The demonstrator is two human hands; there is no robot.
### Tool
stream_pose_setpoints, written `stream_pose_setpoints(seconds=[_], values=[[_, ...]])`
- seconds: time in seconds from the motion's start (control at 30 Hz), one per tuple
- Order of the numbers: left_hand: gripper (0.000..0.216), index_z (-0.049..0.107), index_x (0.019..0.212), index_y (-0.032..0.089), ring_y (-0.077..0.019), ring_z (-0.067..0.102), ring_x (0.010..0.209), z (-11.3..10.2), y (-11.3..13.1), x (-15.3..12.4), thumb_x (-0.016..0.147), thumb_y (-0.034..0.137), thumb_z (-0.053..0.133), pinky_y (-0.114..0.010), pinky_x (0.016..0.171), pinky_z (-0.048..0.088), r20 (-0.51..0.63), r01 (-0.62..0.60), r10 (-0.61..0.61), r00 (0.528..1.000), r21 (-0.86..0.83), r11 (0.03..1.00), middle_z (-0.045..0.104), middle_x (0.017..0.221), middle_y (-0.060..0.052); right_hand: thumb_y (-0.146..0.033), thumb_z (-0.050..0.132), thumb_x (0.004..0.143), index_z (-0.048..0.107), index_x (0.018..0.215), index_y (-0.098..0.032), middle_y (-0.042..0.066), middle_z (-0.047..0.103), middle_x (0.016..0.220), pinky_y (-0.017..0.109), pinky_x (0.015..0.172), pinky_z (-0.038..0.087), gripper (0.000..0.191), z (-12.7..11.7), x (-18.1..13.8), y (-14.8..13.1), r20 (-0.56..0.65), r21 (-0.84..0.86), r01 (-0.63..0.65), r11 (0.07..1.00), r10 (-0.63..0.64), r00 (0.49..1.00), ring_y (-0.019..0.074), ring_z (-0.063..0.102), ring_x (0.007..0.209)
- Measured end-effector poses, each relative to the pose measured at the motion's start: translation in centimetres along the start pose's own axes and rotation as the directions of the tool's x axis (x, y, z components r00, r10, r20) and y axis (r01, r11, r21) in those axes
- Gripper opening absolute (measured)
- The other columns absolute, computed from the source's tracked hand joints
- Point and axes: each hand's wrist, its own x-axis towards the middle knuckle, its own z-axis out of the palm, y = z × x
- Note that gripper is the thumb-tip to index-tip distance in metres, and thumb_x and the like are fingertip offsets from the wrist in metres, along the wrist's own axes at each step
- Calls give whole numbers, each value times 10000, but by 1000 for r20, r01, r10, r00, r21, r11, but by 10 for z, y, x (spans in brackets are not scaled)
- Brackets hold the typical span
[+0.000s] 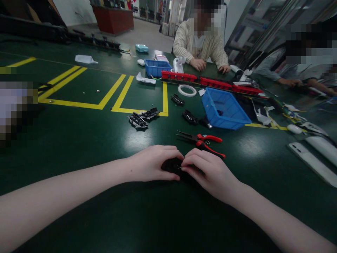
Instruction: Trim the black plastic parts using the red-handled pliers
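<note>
1. Left hand point(154, 163): lay knuckles-up on the worktop point(86, 140), just nearer than the red-handled pliers point(201, 140), fingers curled and closed on the small black part point(172, 164).
2. Right hand point(210, 172): directly nearer than the pliers, fingertips pinched on the same part; both hands met together over it, touching at the fingertips.
3. Small black part: clamped between the two hands, resting low on the worktop, just nearer than the pliers and a little left of them; mostly covered, so its shape could not be told.
4. Red-handled pliers: lay flat, jaws pointing left, handles spread, close beyond the right hand's fingers.
5. Loose black piece point(190, 117): just beyond the pliers.
6. Pair of black pieces point(142, 117): beyond and left of the pliers, on a yellow floor-style line point(118, 95).
7. Large blue bin point(229, 123): just beyond and right of the pliers.
8. White tape ring point(187, 95): well beyond the pliers, flat.
9. Red strips point(214, 83): farther beyond the pliers, in a row past the ring.
10. Small blue bin point(155, 72): far beyond and left of the pliers.
11. Long white pieces point(313, 163): well right of the pliers.
12. Person in striped top point(184, 42): seated far beyond the pliers, hands on the worktop.
</note>
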Motion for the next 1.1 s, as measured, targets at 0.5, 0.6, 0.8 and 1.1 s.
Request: stream_pose_setpoints(seconds=[0.5,0.6,0.8,1.1], values=[[288,590,1027,167,-125,579,781,-1,-1,2,777,254,701,-210,652,424,2,19,-19,1000,-134,991,625,909,4,-135,463,892,563,918,-166,81,552,986,288,728,496,108,3,-1,-3,-66,38,-8,999,10,998,150,548,875],[317,581,1056,175,-129,591,805,-3,2,1,773,251,702,-223,682,451,-13,40,-44,999,-230,972,631,946,4,-109,460,884,563,928,-167,82,563,1005,317,784,502,126,-1,-1,-6,-113,-7,-25,1000,24,993,160,553,934],[340,579,1050,174,-142,604,872,2,19,-5,749,230,727,-253,756,487,-58,23,-54,997,-449,893,633,974,2,-111,516,853,593,897,-198,61,588,974,281,738,536,124,-19,-4,-23,-174,14,-42,999,44,984,153,589,914],[388,608,987,150,-130,615,845,17,38,-9,643,95,776,-224,754,507,-70,-4,-71,995,-735,678,644,928,6,-126,516,857,582,875,-225,54,588,969,189,683,545,120,-36,-14,-32,-123,149,-27,988,46,991,123,612,856]])
